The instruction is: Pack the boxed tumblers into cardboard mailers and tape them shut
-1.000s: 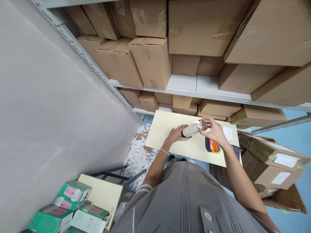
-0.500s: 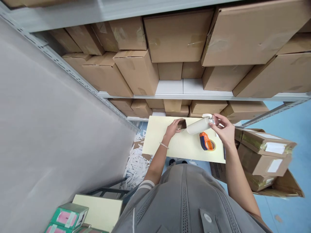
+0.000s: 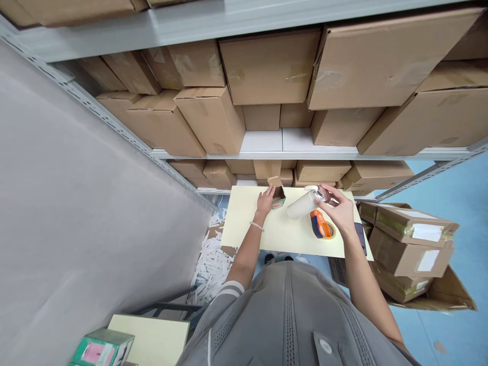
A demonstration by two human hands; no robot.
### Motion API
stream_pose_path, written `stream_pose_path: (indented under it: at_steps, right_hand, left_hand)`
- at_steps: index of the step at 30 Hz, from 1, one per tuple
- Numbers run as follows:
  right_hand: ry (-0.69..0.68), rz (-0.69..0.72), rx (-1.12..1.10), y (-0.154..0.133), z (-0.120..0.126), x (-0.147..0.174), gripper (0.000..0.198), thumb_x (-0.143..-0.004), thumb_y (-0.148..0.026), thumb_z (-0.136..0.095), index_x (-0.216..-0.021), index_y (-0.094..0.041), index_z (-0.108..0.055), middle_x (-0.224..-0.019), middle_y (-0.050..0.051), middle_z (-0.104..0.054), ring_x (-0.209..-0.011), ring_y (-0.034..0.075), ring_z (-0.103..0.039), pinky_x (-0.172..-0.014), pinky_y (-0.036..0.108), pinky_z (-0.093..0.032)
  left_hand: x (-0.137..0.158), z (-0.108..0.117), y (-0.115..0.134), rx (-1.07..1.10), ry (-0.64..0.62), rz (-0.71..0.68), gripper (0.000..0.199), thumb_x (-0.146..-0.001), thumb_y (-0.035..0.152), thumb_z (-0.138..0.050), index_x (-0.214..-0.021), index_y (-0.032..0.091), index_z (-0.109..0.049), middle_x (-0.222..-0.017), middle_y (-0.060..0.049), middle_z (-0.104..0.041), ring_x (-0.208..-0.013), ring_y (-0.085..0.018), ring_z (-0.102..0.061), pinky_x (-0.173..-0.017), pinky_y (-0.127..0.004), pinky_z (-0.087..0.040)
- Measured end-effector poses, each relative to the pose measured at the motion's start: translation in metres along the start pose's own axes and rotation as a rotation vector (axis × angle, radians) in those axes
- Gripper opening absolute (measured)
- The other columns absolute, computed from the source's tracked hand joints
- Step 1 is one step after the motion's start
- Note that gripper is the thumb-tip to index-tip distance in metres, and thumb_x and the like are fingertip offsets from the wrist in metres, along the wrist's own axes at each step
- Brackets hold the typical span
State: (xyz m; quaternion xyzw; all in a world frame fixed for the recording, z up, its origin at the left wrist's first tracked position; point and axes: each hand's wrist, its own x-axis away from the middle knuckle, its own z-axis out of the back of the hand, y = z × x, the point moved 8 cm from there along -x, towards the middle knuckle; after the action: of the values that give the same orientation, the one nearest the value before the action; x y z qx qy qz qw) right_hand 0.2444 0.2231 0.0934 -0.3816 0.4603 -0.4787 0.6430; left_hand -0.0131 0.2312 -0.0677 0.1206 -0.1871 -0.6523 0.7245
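Observation:
A small green-and-brown carton (image 3: 278,202) stands on the pale yellow table with its top flap raised and its mouth open. My left hand (image 3: 265,202) is at the carton's left side, fingers along the wall and thumb across the front. In my right hand (image 3: 338,207) is a frosted white bottle (image 3: 302,206) with a shiny silver top and a white loop. The fingers grip it by the top end. The bottle tilts, its base pointing down and left, just right of the carton. An orange-and-blue tape dispenser (image 3: 321,225) lies below the bottle.
The pale yellow table (image 3: 240,223) stands against a metal shelf (image 3: 263,153) stacked with cardboard boxes (image 3: 270,66). A dark phone (image 3: 360,238) lies at its right edge. More cartons (image 3: 409,249) pile up at right. Shredded paper (image 3: 211,264) covers the floor at left; a green box (image 3: 102,348) sits lower left.
The carton has turned from facing the bottle to standing upright on the table, its flap now visible. My right hand has brought the bottle slightly left and lower.

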Motion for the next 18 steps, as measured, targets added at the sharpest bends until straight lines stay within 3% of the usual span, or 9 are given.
stream_pose_path:
  at_steps: [3,5,7,10,12,15,18]
  right_hand:
    - [-0.03,0.006,0.009,-0.001,-0.006,-0.001,0.053,-0.072,-0.042,-0.076,-0.121,-0.022,-0.069,-0.116,0.007,-0.072,-0.089,0.019,-0.065,-0.089,0.043,-0.058]
    - [-0.053,0.012,0.007,-0.002,-0.009,-0.003,0.053,-0.072,-0.042,-0.076,-0.121,-0.022,-0.069,-0.116,0.007,-0.072,-0.09,0.019,-0.066,-0.089,0.042,-0.058]
    - [-0.081,0.022,-0.006,-0.004,-0.014,-0.003,0.054,-0.071,-0.043,-0.077,-0.121,-0.022,-0.069,-0.118,0.007,-0.072,-0.094,0.021,-0.066,-0.089,0.042,-0.058]
    - [-0.131,0.036,-0.049,-0.008,-0.022,-0.004,0.055,-0.071,-0.042,-0.079,-0.121,-0.022,-0.069,-0.12,0.009,-0.072,-0.102,0.024,-0.067,-0.094,0.043,-0.056]
    - [-0.162,0.037,-0.099,-0.009,-0.029,-0.003,0.055,-0.071,-0.042,-0.08,-0.122,-0.022,-0.068,-0.121,0.009,-0.071,-0.107,0.025,-0.067,-0.098,0.044,-0.053]
    - [-0.174,0.002,-0.188,-0.009,-0.038,-0.004,0.058,-0.071,-0.044,-0.081,-0.122,-0.022,-0.067,-0.12,0.01,-0.072,-0.11,0.026,-0.067,-0.101,0.044,-0.052]
    - [-0.159,-0.036,-0.229,-0.01,-0.045,-0.005,0.064,-0.071,-0.05,-0.081,-0.125,-0.022,-0.064,-0.123,0.012,-0.07,-0.112,0.026,-0.067,-0.099,0.044,-0.053]
  left_hand:
    - [0.007,0.013,0.006,0.029,0.037,-0.016,0.083,-0.087,0.046,-0.066,-0.157,0.03,-0.024,-0.166,-0.011,-0.021,-0.148,-0.03,-0.033,-0.122,-0.057,-0.016]
    - [0.016,0.028,0.013,0.112,0.092,-0.039,0.08,-0.087,0.047,-0.067,-0.156,0.03,-0.028,-0.164,-0.011,-0.028,-0.149,-0.03,-0.03,-0.124,-0.056,-0.01]
    - [0.03,0.04,0.025,0.287,0.115,-0.104,0.074,-0.089,0.049,-0.063,-0.154,0.029,-0.033,-0.158,-0.011,-0.04,-0.147,-0.029,-0.034,-0.124,-0.055,-0.013]
    - [0.058,0.044,0.058,0.663,-0.049,-0.313,0.074,-0.09,0.053,-0.062,-0.154,0.028,-0.034,-0.152,-0.012,-0.047,-0.141,-0.03,-0.044,-0.119,-0.048,-0.032]
    - [0.076,0.044,0.077,0.794,-0.141,-0.393,0.087,-0.081,0.054,-0.072,-0.154,0.028,-0.033,-0.154,-0.013,-0.044,-0.143,-0.033,-0.04,-0.117,-0.047,-0.035]
    - [0.091,0.043,0.09,0.896,-0.146,-0.341,0.094,-0.076,0.053,-0.078,-0.155,0.031,-0.031,-0.154,-0.011,-0.043,-0.144,-0.035,-0.037,-0.116,-0.05,-0.036]
    - [0.095,0.04,0.092,1.029,-0.132,-0.211,0.094,-0.075,0.05,-0.079,-0.154,0.03,-0.031,-0.149,-0.013,-0.048,-0.136,-0.034,-0.048,-0.11,-0.052,-0.043]
